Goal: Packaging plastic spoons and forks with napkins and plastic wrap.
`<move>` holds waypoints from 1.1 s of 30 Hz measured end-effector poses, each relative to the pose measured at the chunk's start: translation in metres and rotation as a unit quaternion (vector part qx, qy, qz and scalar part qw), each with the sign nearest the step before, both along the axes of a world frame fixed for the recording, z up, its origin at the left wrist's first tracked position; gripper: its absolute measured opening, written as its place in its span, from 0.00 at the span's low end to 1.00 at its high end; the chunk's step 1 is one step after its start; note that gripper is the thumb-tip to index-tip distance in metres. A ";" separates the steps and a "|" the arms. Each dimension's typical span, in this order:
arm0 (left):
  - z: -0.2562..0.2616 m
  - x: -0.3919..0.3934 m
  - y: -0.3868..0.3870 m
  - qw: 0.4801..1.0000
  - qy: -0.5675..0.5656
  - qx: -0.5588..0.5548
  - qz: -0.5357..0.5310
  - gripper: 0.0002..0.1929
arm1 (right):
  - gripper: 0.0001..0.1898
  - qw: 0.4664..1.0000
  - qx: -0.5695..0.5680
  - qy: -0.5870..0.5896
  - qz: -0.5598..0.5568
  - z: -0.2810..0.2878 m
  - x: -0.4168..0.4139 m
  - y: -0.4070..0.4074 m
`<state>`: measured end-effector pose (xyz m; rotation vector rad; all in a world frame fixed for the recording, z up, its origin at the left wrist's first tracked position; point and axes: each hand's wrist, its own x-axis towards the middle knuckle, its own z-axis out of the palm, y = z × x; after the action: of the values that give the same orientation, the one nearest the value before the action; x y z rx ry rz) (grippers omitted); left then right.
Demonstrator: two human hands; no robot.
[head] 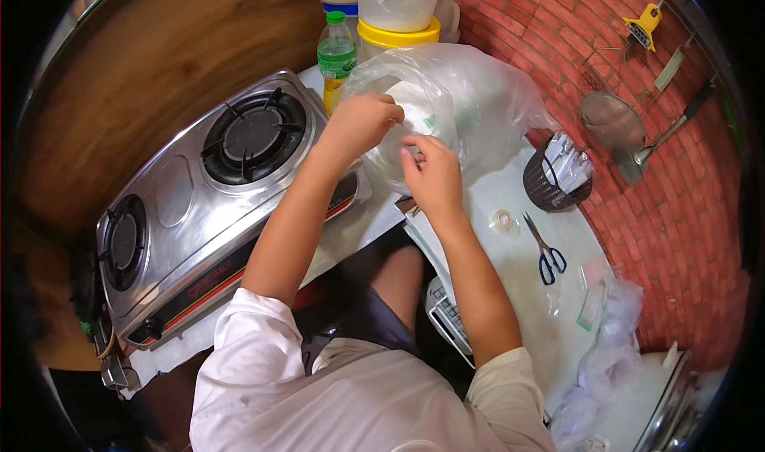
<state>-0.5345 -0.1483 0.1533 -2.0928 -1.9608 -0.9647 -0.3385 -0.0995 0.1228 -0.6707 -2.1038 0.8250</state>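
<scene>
A large clear plastic bag (490, 93) lies in front of me at the back corner of the counter, with its loose mouth towards me. White and green contents show dimly through the film. My left hand (363, 122) is at the near left part of the mouth, its thumb and fingertips pinched together on the thin film. Just to its right and nearer to me, my right hand (435, 174) has its fingers curled in, pinching the film too. The two sets of fingertips are a short gap apart. Exactly which fold each hand holds is hard to see.
A two-burner gas stove (179, 195) stands left of my arms. Behind the bag are a green-capped bottle (336, 49) and stacked plastic tubs (397, 10). On the right counter lie scissors (545, 252), a tape roll (504, 221) and a dark basket (541, 180). Utensils such as a strainer (612, 120) hang on the brick-patterned wall.
</scene>
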 end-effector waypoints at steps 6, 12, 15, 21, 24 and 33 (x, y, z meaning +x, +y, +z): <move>-0.016 -0.003 0.014 0.996 0.073 0.035 0.029 0.06 | 0.11 1.000 -0.009 0.000 -0.018 -0.002 0.000 0.012; -0.013 -0.003 0.015 0.992 0.122 0.016 0.039 0.04 | 0.10 0.999 -0.036 0.011 -0.009 -0.006 0.002 0.013; -0.003 0.000 0.009 0.992 0.120 0.037 0.031 0.02 | 0.10 0.999 -0.040 0.013 -0.003 -0.006 0.010 0.014; 0.055 0.030 -0.023 0.991 0.089 0.094 0.030 0.03 | 0.14 0.994 -0.008 0.104 -0.021 0.018 0.032 0.007; 0.085 0.060 -0.042 0.988 0.091 0.122 -0.015 0.05 | 0.22 0.983 0.106 0.149 -0.024 0.046 0.046 0.003; 0.086 0.164 -0.039 0.954 -0.161 -0.010 -0.254 0.14 | 0.24 0.921 -0.292 0.219 0.136 0.076 0.190 -0.023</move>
<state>-0.3703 -0.1871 0.2397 -2.6616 -1.5661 -1.4598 -0.1484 -0.1228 0.1991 -0.4305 -1.5524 1.6305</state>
